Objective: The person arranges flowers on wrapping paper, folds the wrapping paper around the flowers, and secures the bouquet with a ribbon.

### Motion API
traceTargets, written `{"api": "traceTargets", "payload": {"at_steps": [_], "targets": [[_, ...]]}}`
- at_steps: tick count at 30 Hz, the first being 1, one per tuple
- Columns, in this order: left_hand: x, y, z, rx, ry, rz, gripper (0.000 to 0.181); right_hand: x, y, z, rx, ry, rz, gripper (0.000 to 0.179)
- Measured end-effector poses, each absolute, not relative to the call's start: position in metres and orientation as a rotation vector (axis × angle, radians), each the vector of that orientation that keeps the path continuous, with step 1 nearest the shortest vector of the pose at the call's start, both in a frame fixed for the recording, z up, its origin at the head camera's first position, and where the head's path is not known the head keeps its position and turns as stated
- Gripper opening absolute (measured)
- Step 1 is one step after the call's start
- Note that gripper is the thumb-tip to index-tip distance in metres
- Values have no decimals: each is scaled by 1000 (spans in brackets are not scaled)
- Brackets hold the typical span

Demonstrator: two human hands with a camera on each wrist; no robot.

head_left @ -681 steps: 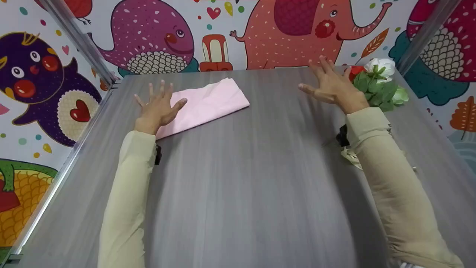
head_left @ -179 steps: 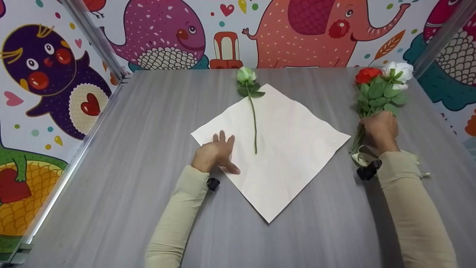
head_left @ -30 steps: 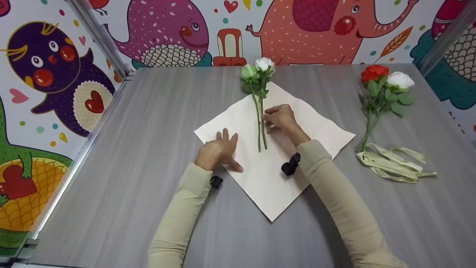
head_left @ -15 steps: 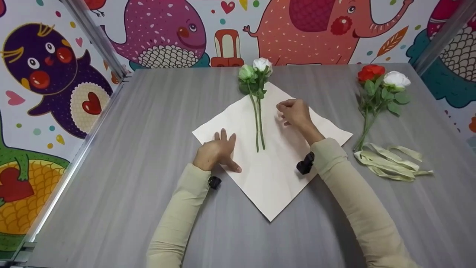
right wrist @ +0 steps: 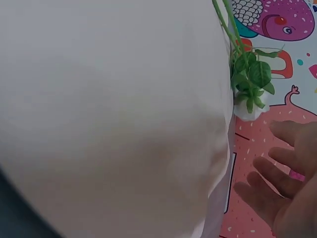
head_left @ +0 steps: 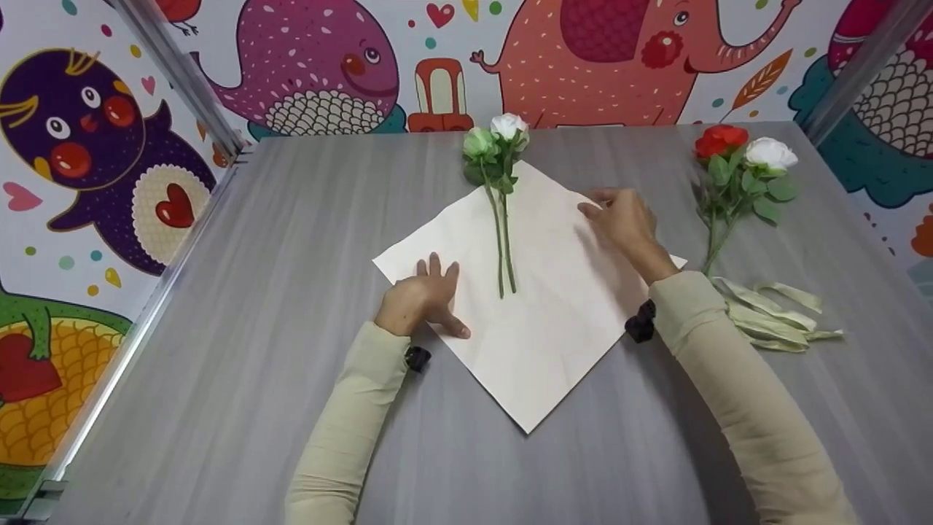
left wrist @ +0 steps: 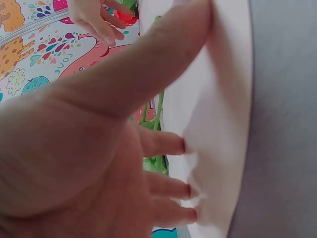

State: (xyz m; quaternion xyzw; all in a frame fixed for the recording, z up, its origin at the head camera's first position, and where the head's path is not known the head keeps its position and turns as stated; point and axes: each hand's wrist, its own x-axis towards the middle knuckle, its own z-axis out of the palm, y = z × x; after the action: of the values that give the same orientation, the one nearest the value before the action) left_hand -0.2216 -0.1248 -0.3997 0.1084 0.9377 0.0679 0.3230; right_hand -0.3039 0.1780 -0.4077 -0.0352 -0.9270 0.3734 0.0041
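Observation:
A pale pink sheet of wrapping paper (head_left: 543, 350) lies on the table, one corner toward the person. On it rest a green rose (head_left: 480, 144) and a white rose (head_left: 509, 127), side by side, their heads beyond the paper's far left edge. My left hand (head_left: 423, 297) presses the paper's left edge with spread fingers; in the left wrist view the fingertips (left wrist: 174, 144) touch the sheet. My right hand (head_left: 623, 222) hovers above the paper's right part, holding nothing, fingers loosely bent. In the right wrist view that hand (right wrist: 282, 183) appears apart from the paper.
At the right of the table (head_left: 219, 350) lie a red rose (head_left: 721, 140) and another white rose (head_left: 770, 155), their stems together. A pale green ribbon (head_left: 783, 321) is bundled below them, partly behind the right sleeve. A cartoon-printed wall (head_left: 452, 44) stands behind the table.
Over the last second my right hand has let go of the white rose's stem beside the green one and moved right. The left hand has stayed on the paper.

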Motion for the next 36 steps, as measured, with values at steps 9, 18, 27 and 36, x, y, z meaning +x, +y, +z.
{"api": "traceTargets", "payload": {"at_steps": [9, 18, 27, 36], "targets": [[-222, -126, -400, 288, 2469, 182, 119, -296, 219, -407, 49, -2938, 970, 63], [-221, -126, -399, 276, 2468, 175, 118, -290, 255, -408, -90, -3002, 756, 74], [-220, -126, -401, 280, 2484, 169, 118, -284, 291, -413, -308, -2987, 865, 92], [-221, -125, -401, 274, 2488, 176, 119, -278, 313, -417, -481, -2929, 1045, 101]]}}
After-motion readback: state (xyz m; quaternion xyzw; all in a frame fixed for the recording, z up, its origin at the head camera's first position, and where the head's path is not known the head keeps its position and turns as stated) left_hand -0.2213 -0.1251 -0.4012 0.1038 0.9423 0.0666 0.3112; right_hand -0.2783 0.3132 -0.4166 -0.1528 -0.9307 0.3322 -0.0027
